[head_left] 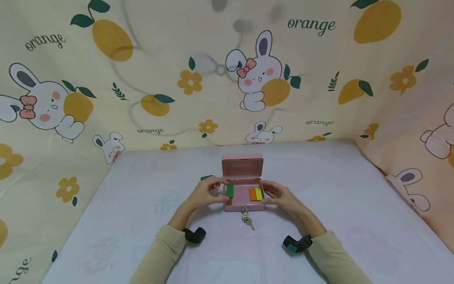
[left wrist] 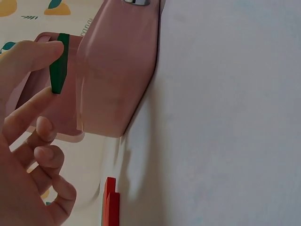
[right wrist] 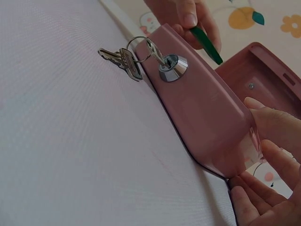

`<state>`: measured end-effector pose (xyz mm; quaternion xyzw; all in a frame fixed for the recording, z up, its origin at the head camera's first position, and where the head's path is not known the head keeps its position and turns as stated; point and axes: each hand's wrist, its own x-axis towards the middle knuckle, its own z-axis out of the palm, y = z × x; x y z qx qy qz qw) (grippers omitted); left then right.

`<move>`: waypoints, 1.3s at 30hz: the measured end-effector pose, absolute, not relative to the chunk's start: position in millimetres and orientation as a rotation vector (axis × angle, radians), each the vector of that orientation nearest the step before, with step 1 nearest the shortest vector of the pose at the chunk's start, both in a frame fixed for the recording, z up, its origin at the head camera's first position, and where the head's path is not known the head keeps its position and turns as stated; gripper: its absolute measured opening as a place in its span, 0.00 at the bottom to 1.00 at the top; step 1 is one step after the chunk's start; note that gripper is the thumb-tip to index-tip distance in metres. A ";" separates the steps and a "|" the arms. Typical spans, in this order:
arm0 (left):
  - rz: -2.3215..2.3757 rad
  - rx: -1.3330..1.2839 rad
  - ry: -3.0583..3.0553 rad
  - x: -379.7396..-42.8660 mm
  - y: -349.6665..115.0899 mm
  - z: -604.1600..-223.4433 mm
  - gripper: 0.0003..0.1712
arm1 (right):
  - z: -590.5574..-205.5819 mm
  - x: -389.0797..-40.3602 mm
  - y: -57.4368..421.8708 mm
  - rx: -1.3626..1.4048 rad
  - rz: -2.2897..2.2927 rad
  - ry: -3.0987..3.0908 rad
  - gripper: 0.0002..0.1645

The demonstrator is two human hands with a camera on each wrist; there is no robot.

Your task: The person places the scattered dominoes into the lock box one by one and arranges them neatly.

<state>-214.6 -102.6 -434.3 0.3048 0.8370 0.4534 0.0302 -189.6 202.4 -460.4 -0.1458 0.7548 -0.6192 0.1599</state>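
Note:
A pink metal cash box (head_left: 242, 207) stands on the table with its lid (head_left: 242, 167) raised. Between thumb and index fingertip my left hand (head_left: 209, 190) pinches a flat green block (left wrist: 59, 66), held upright over the left end of the box. The other left fingers curl loosely. My right hand (head_left: 278, 194) grips the box's right end, its thumb at the rim and fingers along the side wall. Inside, toward the right, an orange block (head_left: 252, 194) and a yellow block (head_left: 259, 193) lie side by side. A ring of keys (right wrist: 127, 61) hangs from the front lock (right wrist: 173, 68).
Left of the box, red blocks (left wrist: 112, 205) lie on the table, and a green piece (head_left: 206, 177) shows behind my left hand. White cloth covers the table (head_left: 142, 244). A printed curtain (head_left: 159, 71) hangs along the back and sides.

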 end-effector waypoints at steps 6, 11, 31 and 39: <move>1.361 0.934 2.593 -214.4 -98.6 -437.9 0.26 | -459.1 -189.0 203.7 -0.408 -1.787 2.142 0.44; 1.353 0.942 2.578 -214.2 -95.5 -440.9 0.26 | -458.3 -188.5 203.7 -0.402 -1.798 2.126 0.45; 1.261 0.821 2.592 -209.5 -79.5 -434.6 0.26 | -458.3 -188.1 202.8 -0.408 -1.790 2.145 0.44; 1.202 0.786 2.626 -211.5 -70.7 -436.7 0.26 | -457.7 -188.7 202.9 -0.416 -1.797 2.139 0.44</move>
